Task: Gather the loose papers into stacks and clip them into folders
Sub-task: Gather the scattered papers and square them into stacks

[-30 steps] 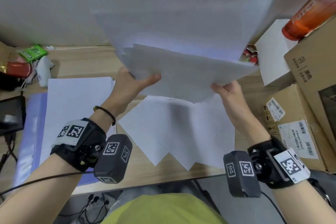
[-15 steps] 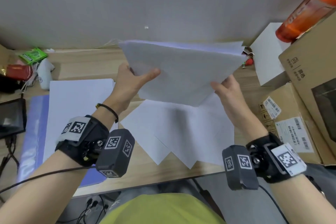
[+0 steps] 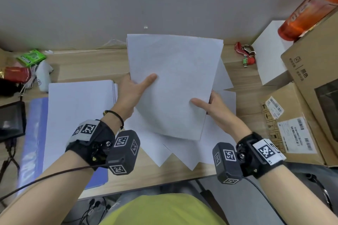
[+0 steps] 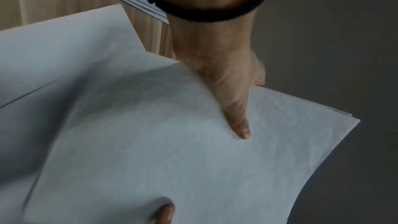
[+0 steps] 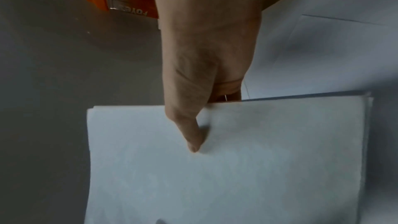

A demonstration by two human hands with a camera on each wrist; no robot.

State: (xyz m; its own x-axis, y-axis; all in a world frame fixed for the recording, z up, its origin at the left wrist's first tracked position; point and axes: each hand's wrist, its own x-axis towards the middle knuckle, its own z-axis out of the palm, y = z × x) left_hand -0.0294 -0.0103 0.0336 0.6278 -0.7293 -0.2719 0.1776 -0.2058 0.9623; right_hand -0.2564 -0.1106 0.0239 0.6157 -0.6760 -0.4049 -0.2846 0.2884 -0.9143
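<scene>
Both hands hold one squared stack of white papers (image 3: 175,82) above the desk. My left hand (image 3: 133,89) pinches its left edge, thumb on top, as the left wrist view shows at the stack (image 4: 193,159). My right hand (image 3: 210,104) pinches the right edge the same way, thumb on the stack (image 5: 226,168). Several loose sheets (image 3: 182,153) lie fanned on the desk under the held stack. A second pile of paper (image 3: 78,115) rests on an open blue folder (image 3: 31,139) at the left.
Cardboard boxes (image 3: 300,124) and a white box (image 3: 270,60) crowd the right side, with an orange bottle (image 3: 309,9) on top. A red keychain (image 3: 245,55) lies at the back. Snack packets (image 3: 29,58) and a black device (image 3: 11,118) sit at the left.
The held stack has come down from a raised, flattened tilt to face me upright, and its sheets now line up more squarely. Both hands kept their hold.
</scene>
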